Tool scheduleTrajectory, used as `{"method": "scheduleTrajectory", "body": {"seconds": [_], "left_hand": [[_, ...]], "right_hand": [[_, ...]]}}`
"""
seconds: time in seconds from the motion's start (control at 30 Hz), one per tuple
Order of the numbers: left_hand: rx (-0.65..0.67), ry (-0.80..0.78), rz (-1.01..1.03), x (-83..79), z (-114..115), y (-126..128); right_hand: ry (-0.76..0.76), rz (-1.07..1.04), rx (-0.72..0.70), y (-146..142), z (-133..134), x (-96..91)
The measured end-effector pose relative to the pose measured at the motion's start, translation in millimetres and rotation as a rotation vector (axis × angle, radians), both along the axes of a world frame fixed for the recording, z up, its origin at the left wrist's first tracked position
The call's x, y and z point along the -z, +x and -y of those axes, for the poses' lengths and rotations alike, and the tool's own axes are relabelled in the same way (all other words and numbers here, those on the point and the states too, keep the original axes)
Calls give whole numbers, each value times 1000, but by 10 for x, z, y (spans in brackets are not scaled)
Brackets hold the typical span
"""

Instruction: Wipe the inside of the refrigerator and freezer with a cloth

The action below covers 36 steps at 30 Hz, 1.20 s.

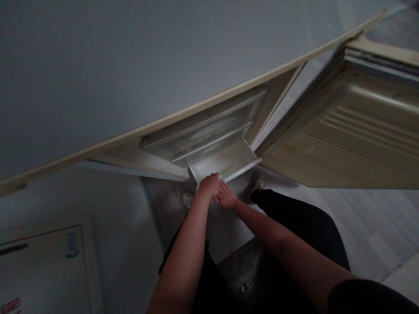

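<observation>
A pale freezer drawer is pulled part way out, low in front of me. My left hand is at the near edge of this drawer, its fingers curled over the front toward the left corner. Close against it, my right hand has its fingers stretched out toward the left hand and the drawer front. The two hands touch or overlap. A small whitish patch shows beside the fingers; I cannot make out what it is. Above the drawer are clear ribbed drawer fronts inside the cabinet.
The ribbed freezer door stands wide at the right. Above spreads the grey top of the appliance. A white panel with a dark handle slot is at lower left. My shoes are on the wood-look floor; a dark seat is beneath me.
</observation>
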<state>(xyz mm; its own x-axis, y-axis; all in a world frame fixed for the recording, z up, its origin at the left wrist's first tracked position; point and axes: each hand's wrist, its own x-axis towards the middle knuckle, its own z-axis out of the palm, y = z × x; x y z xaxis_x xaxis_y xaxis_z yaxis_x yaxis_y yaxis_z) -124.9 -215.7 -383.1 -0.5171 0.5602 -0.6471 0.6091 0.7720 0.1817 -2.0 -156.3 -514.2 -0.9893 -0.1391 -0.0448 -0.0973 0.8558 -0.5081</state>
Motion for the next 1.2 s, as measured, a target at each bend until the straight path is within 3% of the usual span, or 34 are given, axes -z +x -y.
{"method": "scheduleTrajectory", "body": {"seconds": [0.2,0.3,0.4,0.53,0.63,0.73,0.9,1.2], "left_hand": [[21,-5,34,29,-50,58],[37,-30,70,75,-17,68],[44,-52,98,132,7,80],[56,-57,113,167,3,97],[68,-44,111,139,-4,121],[63,-52,96,73,-14,160],[12,-85,43,-4,-51,177],[16,-122,31,112,32,61]], "right_hand": [[217,47,824,68,-846,-98],[221,153,1033,-18,-1091,-169],[-11,292,1180,-122,-1046,-177],[-319,459,1130,-190,-541,-79],[-418,471,1048,-197,-122,-16],[-467,466,1019,-223,80,-12],[-501,355,884,-465,13,-38],[-544,219,727,-1294,-335,97]]}}
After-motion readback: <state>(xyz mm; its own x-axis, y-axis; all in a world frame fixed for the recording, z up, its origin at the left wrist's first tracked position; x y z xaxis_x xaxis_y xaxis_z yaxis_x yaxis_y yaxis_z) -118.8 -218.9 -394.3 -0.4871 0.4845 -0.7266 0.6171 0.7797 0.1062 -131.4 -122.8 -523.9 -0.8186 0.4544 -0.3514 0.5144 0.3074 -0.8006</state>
